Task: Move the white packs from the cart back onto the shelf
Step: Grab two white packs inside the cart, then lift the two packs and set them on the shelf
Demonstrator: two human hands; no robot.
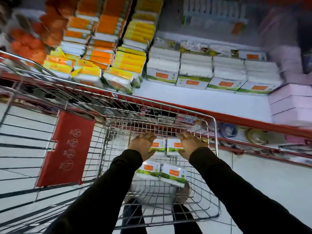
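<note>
Several white packs with orange labels and green bands lie in the wire cart (214, 132). Two of them, a left pack (159, 146) and a right pack (173, 146), stand side by side at the cart's far end. My left hand (143, 145) presses on the outer side of the left one. My right hand (190, 144) presses on the outer side of the right one, so the pair is squeezed between my palms. Two more packs (148, 170) (173, 174) lie flat nearer to me. Matching packs (194, 71) are stacked in rows on the white shelf (202, 103) beyond the cart.
Orange and yellow packs (118, 56) fill the shelf's left part, and pink boxes (290, 105) stand at its right. A red shelf edge (236, 119) runs just past the cart's rim. A red child-seat flap (65, 147) sits on the cart's left. A lower shelf holds round tins (256, 135).
</note>
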